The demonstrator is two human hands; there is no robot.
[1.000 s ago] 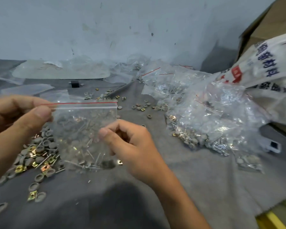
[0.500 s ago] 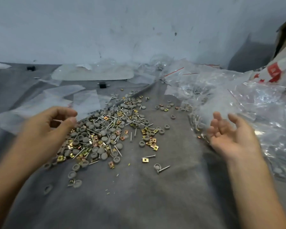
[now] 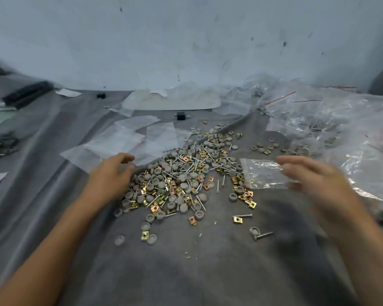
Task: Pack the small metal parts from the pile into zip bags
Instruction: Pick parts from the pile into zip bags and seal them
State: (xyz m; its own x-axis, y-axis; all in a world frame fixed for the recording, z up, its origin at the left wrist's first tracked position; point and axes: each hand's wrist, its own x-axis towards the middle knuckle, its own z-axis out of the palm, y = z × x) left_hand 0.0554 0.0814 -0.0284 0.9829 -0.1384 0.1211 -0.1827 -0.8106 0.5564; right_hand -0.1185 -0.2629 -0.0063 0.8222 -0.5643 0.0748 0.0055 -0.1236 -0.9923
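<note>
— Lying where, the pile of metal parts [image 3: 181, 173]?
— On the grey cloth [image 3: 208, 266], between the hands.
— Fingers?
— Left hand [image 3: 111, 175]: loosely curled, empty. Right hand [image 3: 316, 177]: blurred against a zip bag [image 3: 261, 173]; grip cannot be told.

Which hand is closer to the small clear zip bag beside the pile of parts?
Right. The right hand is at the right edge of the zip bag, overlapping it; grip too blurred to tell. The left hand sits across the pile, at its left side.
</note>
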